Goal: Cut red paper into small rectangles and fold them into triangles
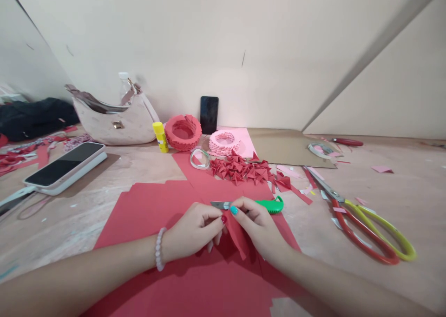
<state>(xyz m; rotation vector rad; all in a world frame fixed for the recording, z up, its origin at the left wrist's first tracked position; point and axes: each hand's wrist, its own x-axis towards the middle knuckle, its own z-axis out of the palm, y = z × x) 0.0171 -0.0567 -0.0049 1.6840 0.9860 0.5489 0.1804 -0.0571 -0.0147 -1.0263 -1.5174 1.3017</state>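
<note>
My left hand [193, 229] and my right hand [257, 224] meet over large sheets of red paper [153, 214]. Between them is a small folded piece of red paper [239, 237], pinched by the fingertips of both hands, its lower end hanging toward me. A green utility knife [272, 205] lies just behind my fingers, blade out to the left; my right fingers hide part of it. Beyond it is a heap of small folded red paper triangles [244, 168]. A roll of clear tape [200, 159] stands left of the heap.
Red-and-yellow-handled scissors [362, 226] lie open at right. At the back are a red paper ring [183, 133], a pink paper ring [223, 142], a glue stick [160, 137], an upright phone [209, 115], cardboard [282, 147] and a handbag [111, 122]. Another phone [66, 166] rests at left.
</note>
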